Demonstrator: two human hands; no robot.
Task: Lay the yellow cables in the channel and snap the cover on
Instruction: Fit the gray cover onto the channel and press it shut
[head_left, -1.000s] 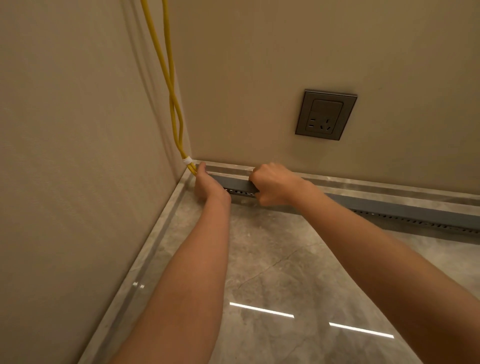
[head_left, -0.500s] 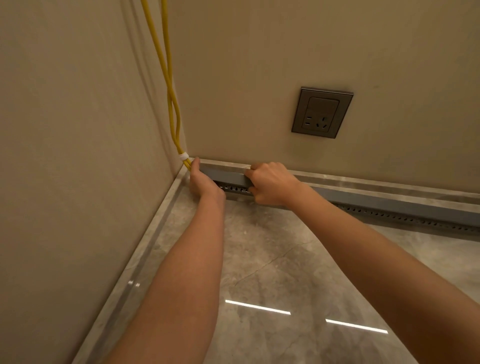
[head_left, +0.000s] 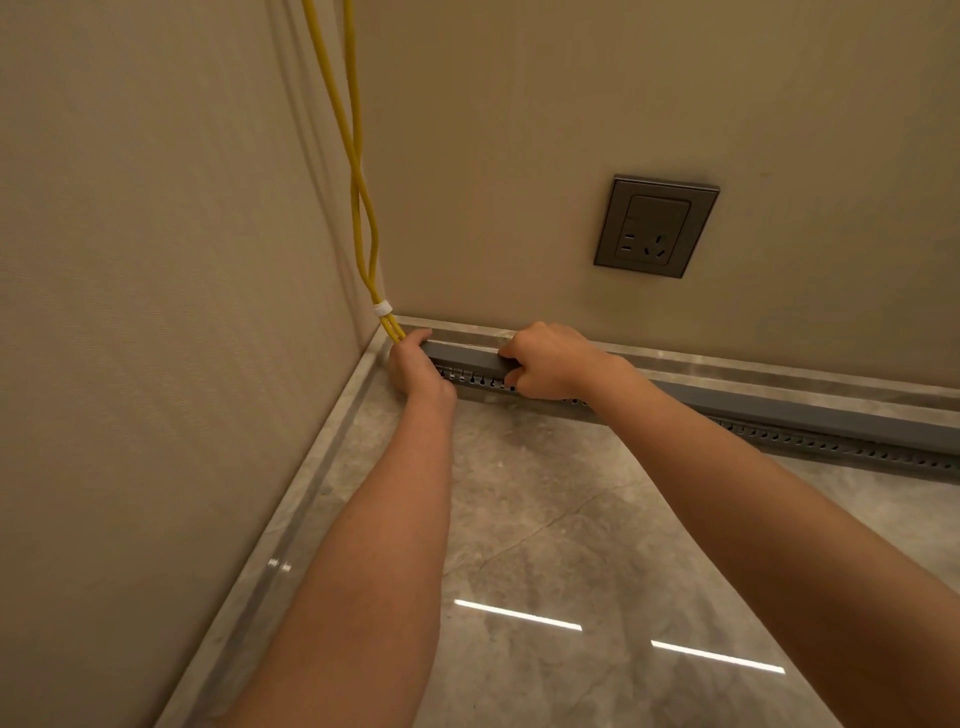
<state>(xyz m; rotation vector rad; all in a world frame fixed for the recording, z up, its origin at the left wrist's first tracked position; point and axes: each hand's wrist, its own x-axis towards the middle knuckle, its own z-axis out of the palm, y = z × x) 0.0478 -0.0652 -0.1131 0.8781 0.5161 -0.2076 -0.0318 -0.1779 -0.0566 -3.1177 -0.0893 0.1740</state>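
Yellow cables: Two yellow cables (head_left: 358, 156) hang down in the corner where the side wall (head_left: 156, 260) meets the back wall (head_left: 519, 130). They cross over each other on the way down.
White tie: A white tie (head_left: 382, 309) holds the two cables close together, just above the stone strip (head_left: 779, 366) at the bottom of the back wall.
Where the cables go: Below the tie they go down behind the left hand (head_left: 413, 364), at the corner end of the channel. I cannot see them inside it.
Channel: The grey channel (head_left: 831, 446) lies on the floor (head_left: 545, 519) along the back wall, right by the stone strip. Its front side has a row of small holes.
Cover: The grey cover (head_left: 465, 357) sits on top of the channel all the way along. I cannot tell if it is clicked in.
Left hand: It holds the corner end of the cover. One finger lies on top of the end, and the other fingers curl down the front, close together.
Right hand: The right hand (head_left: 550, 361) grips the cover near the left hand, with a bare bit of cover between them. Its fingers curl over the top, and one fingertip presses the front.
Wall socket: A grey wall socket (head_left: 655, 226) is on the back wall, above the right hand and well apart from it.
Floor: It is shiny grey stone with two bright stripes of light on it.
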